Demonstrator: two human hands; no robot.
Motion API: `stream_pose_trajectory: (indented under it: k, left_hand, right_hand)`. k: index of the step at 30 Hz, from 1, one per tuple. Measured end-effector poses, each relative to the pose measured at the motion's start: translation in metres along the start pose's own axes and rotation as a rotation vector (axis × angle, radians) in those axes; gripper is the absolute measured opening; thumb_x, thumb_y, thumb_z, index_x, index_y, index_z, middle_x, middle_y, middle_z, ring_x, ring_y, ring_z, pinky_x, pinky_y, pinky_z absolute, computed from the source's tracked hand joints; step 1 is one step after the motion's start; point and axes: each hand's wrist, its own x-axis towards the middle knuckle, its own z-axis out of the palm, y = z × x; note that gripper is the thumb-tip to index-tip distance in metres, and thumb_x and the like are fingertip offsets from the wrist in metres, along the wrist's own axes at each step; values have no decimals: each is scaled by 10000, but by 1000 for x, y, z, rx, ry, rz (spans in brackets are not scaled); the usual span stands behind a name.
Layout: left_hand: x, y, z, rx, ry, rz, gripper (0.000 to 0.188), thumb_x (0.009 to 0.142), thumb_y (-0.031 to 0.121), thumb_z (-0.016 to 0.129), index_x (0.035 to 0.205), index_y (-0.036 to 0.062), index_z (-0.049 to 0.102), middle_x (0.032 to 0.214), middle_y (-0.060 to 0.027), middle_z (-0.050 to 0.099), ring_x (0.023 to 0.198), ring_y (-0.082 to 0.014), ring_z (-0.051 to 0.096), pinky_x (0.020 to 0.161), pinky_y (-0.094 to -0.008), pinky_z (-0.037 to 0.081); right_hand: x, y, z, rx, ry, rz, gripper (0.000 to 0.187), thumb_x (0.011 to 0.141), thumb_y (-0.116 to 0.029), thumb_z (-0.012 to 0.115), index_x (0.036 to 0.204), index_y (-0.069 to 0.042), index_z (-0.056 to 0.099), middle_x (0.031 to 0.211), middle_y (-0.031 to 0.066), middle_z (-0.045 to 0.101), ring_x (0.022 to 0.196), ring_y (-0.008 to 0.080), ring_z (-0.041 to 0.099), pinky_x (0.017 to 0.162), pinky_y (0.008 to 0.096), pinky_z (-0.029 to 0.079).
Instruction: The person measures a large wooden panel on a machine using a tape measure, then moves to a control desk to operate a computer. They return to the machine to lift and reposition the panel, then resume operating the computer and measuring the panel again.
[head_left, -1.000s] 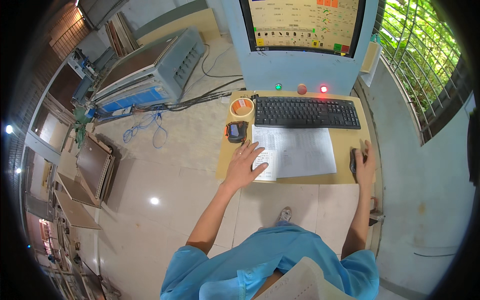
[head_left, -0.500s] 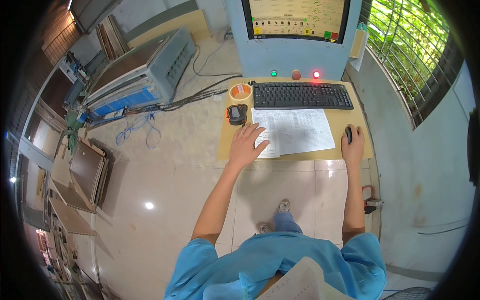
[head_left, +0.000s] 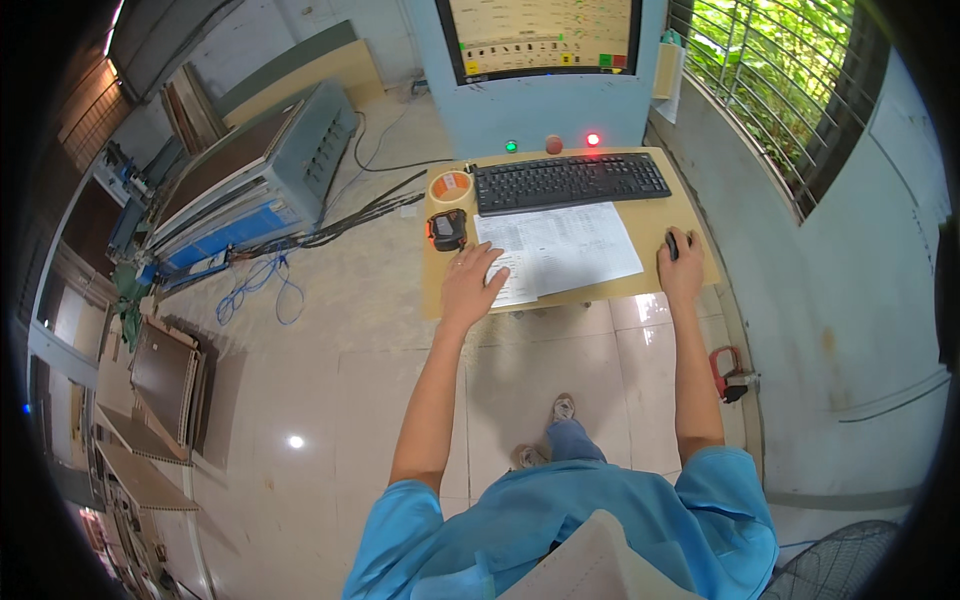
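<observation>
Here we are at the tan surface [head_left: 655, 215], and the right hand [head_left: 681, 272] has its grip closed over the black mouse [head_left: 673, 243], out on the right side near the edge. Over on the left, the left hand [head_left: 470, 288] lies with its grip open, fingers a little spread across the left edge of a small white slip [head_left: 516, 289], which sits beside a large printed sheet [head_left: 580, 250]. Far of the papers runs the black keyboard [head_left: 570, 183], and to the left a tape roll [head_left: 453, 182] with a black-and-orange tape measure [head_left: 446, 230] just nearer. Doing this well, I'd say, means a light palm on that mouse, small moves well inside the right edge, and the left fingers pressing gently so the slip lies flat and its lines are left uncovered. Now the trouble spots: the monitor [head_left: 545, 35] at the far side is cut off along its top, most of the mouse hides beneath the fingers, and the left hand covers part of the slip. The print is too small to make out, and whether slip and sheet overlap I can't fairly call from here; perhaps they do.
</observation>
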Motion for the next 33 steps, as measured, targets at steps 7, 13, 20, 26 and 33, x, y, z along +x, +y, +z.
stream_pose_trajectory:
  k: [7,13,20,26,33]
  left_hand:
    - [0,0,1,35,-9,-14,434,980,433,595,1320,169,645,1450,-112,571,1399,-366,453,1169,-466,328]
    - [1,2,-2,16,-53,-48,439,976,441,592,1330,187,642,1475,-85,553,1428,-332,426,1197,-452,287]
    - [0,4,-3,7,-45,-73,435,975,435,594,1330,190,645,1473,-74,557,1429,-317,429,1195,-439,294]
    - [1,0,1,0,-14,-14,416,973,414,613,1298,159,658,1452,-103,575,1398,-349,464,1164,-457,344]
    - [1,-1,1,48,-18,-25,434,974,434,606,1308,161,652,1453,-106,574,1399,-353,463,1167,-461,339]
  right_hand:
    - [-1,2,3,21,20,-2,411,885,-230,660,1293,-178,668,1460,246,501,1312,408,511,1048,471,469]
    - [-2,1,5,-11,29,49,433,881,-217,659,1310,-169,654,1462,244,499,1320,403,505,1044,473,473]
    - [-2,0,4,8,51,27,425,878,-207,655,1301,-162,658,1443,256,506,1314,415,507,1044,478,471]
    - [-2,5,6,-21,70,20,411,875,-205,654,1282,-150,669,1446,268,504,1298,425,517,1044,482,469]
    - [-2,4,4,0,53,36,411,875,-205,650,1283,-156,670,1445,260,508,1287,421,524,1037,485,474]
